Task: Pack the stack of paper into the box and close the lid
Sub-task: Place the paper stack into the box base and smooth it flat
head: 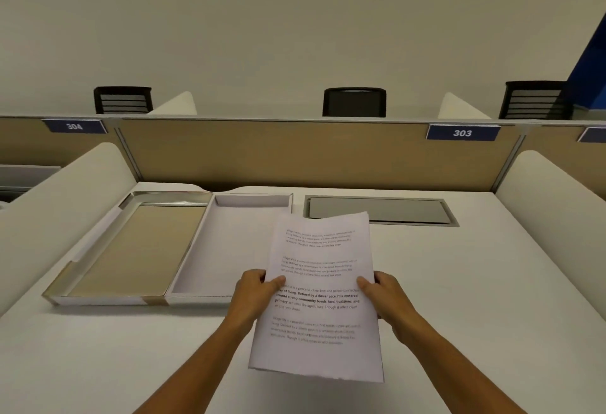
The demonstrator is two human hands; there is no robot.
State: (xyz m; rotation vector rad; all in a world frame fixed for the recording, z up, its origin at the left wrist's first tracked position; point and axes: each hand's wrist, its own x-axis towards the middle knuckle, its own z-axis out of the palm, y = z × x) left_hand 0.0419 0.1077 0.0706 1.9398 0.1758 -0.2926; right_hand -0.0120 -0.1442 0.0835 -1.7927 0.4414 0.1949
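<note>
A stack of white printed paper is held up above the white desk, in front of me. My left hand grips its left edge and my right hand grips its right edge, thumbs on top. To the left lies the open box: a white empty tray and, hinged beside it further left, the lid lying flat with a tan inner face and shiny metallic rim. The paper's top left corner overlaps the tray's right edge in view.
A grey cable hatch is set into the desk behind the paper. Tan partition panels with blue signs 304 and 303 bound the back. White curved dividers stand on both sides. Black chairs show beyond.
</note>
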